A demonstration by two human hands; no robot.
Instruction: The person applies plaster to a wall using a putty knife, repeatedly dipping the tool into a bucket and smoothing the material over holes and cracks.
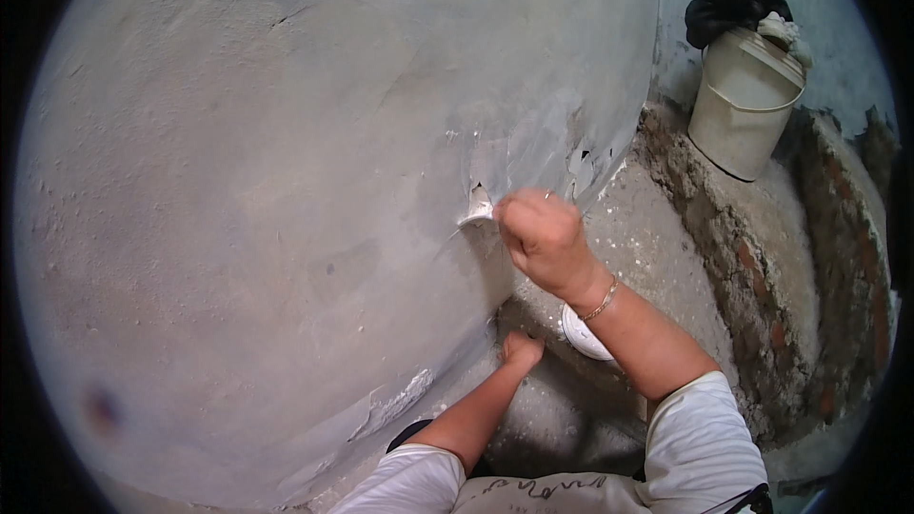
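My right hand (543, 233) is closed in a fist close to the grey plastered wall (238, 181). A small whitish piece with a curved lower edge (476, 209) shows at its fingertips against the wall. Whether it is a tool's blade or white filler, I cannot tell. Just above it is a small dark chip in the plaster (479, 187). Lower down, my left hand (522, 350) is closed near the foot of the wall, and anything inside it is hidden. Partly behind my right forearm is a round white lid or tub (584, 333).
A whitish bucket (747, 105) with a handle stands at the upper right, with a black plastic bag (733, 5) on top. Rough steps with exposed brick (747, 276) run down the right side. Peeling plaster (581, 167) shows near the wall's corner.
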